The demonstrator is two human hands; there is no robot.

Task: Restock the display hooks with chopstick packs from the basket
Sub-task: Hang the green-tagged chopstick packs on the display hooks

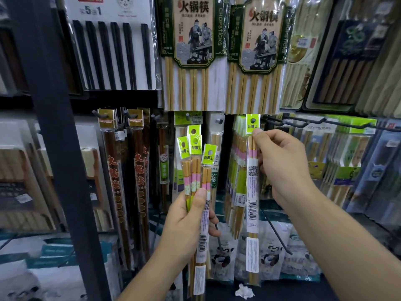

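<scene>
My left hand point(186, 222) grips a bunch of several narrow chopstick packs point(196, 161) with lime-green header tags, held upright in front of the display. My right hand point(284, 166) pinches one more such pack point(252, 192) near its top. That pack's green tag sits with its hole over the tip of a display hook point(253, 121). Behind it, several like packs point(237, 170) hang on the same hook. The basket is out of view.
Large bamboo chopstick packs point(193, 51) hang above. Dark red packs point(121, 170) hang at left behind a dark steel post point(58, 137). Bare black hooks point(314, 121) jut out at right. Panda-printed bags point(269, 255) lie low. A crumpled white paper point(244, 291) lies below.
</scene>
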